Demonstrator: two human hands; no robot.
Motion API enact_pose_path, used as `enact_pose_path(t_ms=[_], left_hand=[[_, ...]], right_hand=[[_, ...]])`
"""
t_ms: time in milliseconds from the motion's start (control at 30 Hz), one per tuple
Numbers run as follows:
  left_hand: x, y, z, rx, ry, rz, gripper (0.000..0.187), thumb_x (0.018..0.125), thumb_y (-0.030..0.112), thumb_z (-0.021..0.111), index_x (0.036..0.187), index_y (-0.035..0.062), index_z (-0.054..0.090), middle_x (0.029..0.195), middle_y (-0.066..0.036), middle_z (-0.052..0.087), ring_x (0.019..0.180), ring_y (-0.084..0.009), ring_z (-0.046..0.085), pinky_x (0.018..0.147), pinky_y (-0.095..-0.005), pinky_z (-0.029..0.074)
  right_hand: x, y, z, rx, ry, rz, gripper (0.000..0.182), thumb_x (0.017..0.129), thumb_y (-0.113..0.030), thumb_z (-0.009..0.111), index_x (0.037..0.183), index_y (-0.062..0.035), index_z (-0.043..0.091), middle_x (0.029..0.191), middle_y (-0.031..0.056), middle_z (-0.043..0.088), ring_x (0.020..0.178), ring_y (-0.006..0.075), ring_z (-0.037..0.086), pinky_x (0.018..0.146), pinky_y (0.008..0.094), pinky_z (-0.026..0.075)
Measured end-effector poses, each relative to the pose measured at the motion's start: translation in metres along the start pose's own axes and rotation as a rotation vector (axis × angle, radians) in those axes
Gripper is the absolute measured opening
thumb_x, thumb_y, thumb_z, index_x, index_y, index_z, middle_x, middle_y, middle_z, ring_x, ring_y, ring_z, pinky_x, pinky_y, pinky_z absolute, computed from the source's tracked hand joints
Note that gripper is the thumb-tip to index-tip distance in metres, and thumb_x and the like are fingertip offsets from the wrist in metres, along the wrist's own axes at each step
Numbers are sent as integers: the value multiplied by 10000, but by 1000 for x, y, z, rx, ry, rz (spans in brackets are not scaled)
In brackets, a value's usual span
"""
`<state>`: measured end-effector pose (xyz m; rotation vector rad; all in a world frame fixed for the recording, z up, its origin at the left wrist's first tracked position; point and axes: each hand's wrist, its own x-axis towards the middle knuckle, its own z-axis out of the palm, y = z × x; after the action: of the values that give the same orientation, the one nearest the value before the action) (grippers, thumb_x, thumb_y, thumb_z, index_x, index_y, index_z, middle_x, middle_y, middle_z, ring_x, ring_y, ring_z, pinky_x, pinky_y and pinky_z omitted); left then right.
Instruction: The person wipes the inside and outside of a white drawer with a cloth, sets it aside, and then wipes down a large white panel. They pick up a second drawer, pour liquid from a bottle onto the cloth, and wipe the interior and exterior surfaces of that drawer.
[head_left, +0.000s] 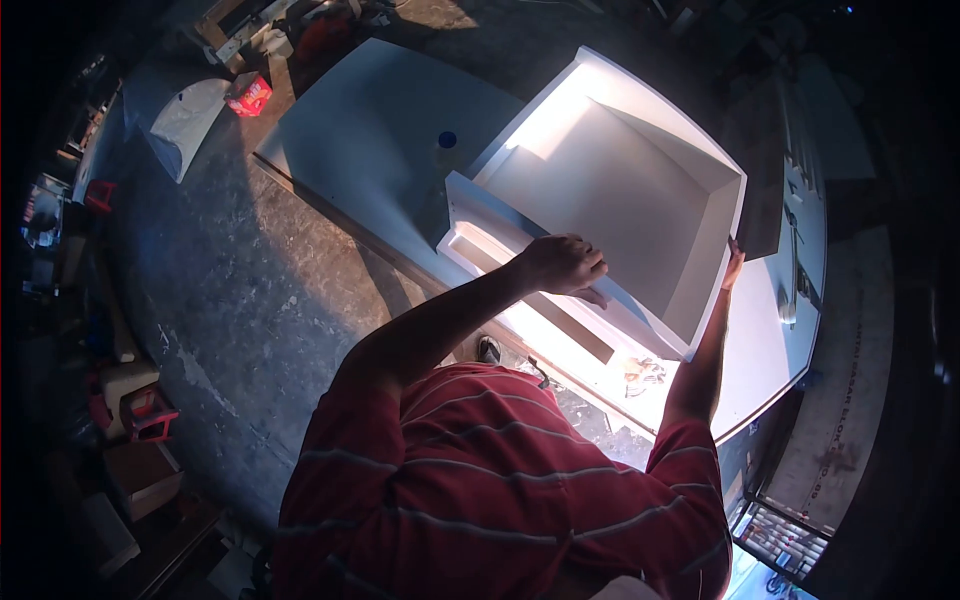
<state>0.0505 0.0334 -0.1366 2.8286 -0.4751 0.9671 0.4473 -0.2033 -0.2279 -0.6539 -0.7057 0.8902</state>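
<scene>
A white open box that looks like a drawer (620,190) stands tilted over a white worktable, its inside facing up. My left hand (565,265) is closed over the near edge of its front panel, fingers curled over the rim and thumb below. My right hand (735,263) holds the outer right side wall; most of its fingers are hidden behind the box. On the panel's outer face runs a long recessed slot (480,247).
The white tabletop (345,130) extends behind the box. A blue-capped bottle (447,140) stands on it. Thin tools (795,260) lie at the right. A red box (248,94), a red stool (152,412) and scrap boards are on the concrete floor (235,300) to the left.
</scene>
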Motion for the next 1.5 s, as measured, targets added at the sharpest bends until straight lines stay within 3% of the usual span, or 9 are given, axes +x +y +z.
enact_pose_path(t_ms=[100,133,233,367,467,1100,1267,1333,1500], left_hand=[[-3,1,-3,-13,-29,-25,358,811,406,592,776,55,531,734,-63,539,681,-215,614,635,-331,522],[-1,-1,-3,-11,-42,-38,279,834,330,587,790,60,534,751,-60,547,687,-217,618,639,-333,524],[-2,-2,3,8,-69,-40,189,835,253,570,801,70,536,762,-57,565,695,-220,626,647,-343,525],[-1,3,0,-31,-125,-53,308,819,359,602,788,60,532,737,-62,560,680,-219,625,655,-341,524],[7,9,-4,-44,-70,-51,530,784,561,585,777,31,570,783,-82,574,676,-232,628,636,-333,524],[12,7,-9,-49,-155,-54,547,703,589,670,711,48,589,654,-47,581,586,-181,613,533,-290,492],[16,14,-23,-42,-375,-258,566,672,598,691,768,49,596,681,-45,557,607,-192,580,582,-319,476],[7,14,-36,-22,-174,-280,618,637,606,711,892,52,609,827,-75,555,783,-224,565,719,-368,461],[-60,-2,-86,39,284,-350,556,834,477,543,1075,-22,485,1132,-179,422,1084,-336,442,899,-477,393]], right_hand=[[-6,0,47,-438,845,-132,590,827,-595,465,1222,-160,520,1274,141,466,1133,311,483,927,483,407],[-2,-20,111,-333,751,271,636,777,-536,542,1240,-103,497,1288,155,464,1210,304,427,950,476,386],[-1,-18,105,-828,700,347,549,640,-255,663,1135,-51,541,992,111,602,938,266,573,824,420,468],[1,-23,72,-486,515,393,409,592,-4,576,997,-40,529,812,77,534,704,216,578,620,334,524],[4,-28,117,-572,552,337,359,608,-61,563,963,-14,532,778,63,518,646,181,555,580,313,509],[-5,-17,112,-634,548,228,560,671,44,584,1185,62,364,818,50,460,731,121,518,675,272,445],[-12,-15,97,-457,476,223,711,839,-374,573,1366,-11,263,1247,209,459,1079,243,494,954,400,352],[-36,-14,118,-434,746,232,844,872,-572,418,1450,-49,93,1477,242,144,1359,367,184,1103,460,138],[-123,29,106,-283,1044,164,844,855,-610,422,1420,-19,214,1456,257,201,1333,407,236,1067,517,208]])
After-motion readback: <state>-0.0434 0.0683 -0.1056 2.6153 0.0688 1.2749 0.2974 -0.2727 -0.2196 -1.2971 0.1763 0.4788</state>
